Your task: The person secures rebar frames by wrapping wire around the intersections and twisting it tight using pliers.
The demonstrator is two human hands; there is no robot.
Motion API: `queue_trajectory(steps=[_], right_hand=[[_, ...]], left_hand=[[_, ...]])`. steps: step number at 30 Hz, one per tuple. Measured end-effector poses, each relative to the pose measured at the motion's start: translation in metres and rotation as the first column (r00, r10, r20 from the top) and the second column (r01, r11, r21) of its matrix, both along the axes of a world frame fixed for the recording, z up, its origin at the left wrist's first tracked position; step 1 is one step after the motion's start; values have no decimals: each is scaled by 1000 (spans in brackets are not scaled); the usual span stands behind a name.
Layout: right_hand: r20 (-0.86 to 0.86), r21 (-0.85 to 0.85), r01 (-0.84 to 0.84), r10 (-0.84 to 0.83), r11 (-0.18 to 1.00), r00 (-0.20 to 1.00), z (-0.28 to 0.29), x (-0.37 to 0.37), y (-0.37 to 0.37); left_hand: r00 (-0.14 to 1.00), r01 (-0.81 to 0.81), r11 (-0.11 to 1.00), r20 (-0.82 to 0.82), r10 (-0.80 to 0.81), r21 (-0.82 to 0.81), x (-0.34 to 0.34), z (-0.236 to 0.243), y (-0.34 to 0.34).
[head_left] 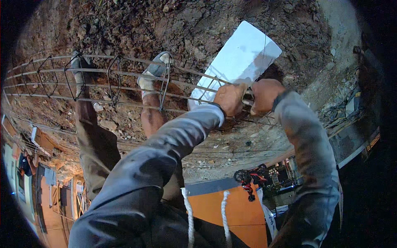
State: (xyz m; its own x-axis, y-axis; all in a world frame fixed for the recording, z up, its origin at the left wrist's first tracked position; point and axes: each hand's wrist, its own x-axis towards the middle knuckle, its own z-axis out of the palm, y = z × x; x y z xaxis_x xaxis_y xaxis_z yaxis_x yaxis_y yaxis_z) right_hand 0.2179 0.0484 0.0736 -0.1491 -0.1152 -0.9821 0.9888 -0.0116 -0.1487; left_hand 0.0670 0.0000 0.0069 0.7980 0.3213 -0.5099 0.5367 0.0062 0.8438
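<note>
A long cage of thin steel rebar (pixel 93 71), tied with wire-like stirrups, stretches from the far left to my hands. My left hand (pixel 230 99) is closed at the cage's right end, its fingers curled and hiding the bar ends. Close against it, my right hand (pixel 265 96) is also closed, knuckles up. Between them a small pale grey piece (pixel 247 98) shows, too covered by fingers to name. Just beyond both hands lies a smooth white board (pixel 237 51), slanting up to the right, with the cage's bars crossing its lower left part.
Two shod feet stand at the cage, one shoe (pixel 155 70) beside a stirrup. Rough brown soil and stones (pixel 165 25) surround the board. Toward the lower edge are an orange wall (pixel 231 206) and a red and black wheeled vehicle (pixel 252 177). Another person (pixel 27 164) is at far left.
</note>
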Motion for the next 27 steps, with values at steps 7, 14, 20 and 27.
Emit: queue_trajectory(steps=[7,14,20,27], right_hand=[[-73,141,-170,181,975,981,-13,15,-13],[-46,37,-144,146,989,988,-21,26,-16],[247,76,361,-368,930,896,26,-28,-48],[113,-421,593,-609,686,785,12,10,-54]], left_hand=[[994,-83,968,-86,64,-238,6,-8,2],[993,-116,976,10,120,-184,10,-18,-15],[979,-27,989,202,-3,146,-24,-3,-17],[979,-141,977,170,113,161,-6,40,-17]])
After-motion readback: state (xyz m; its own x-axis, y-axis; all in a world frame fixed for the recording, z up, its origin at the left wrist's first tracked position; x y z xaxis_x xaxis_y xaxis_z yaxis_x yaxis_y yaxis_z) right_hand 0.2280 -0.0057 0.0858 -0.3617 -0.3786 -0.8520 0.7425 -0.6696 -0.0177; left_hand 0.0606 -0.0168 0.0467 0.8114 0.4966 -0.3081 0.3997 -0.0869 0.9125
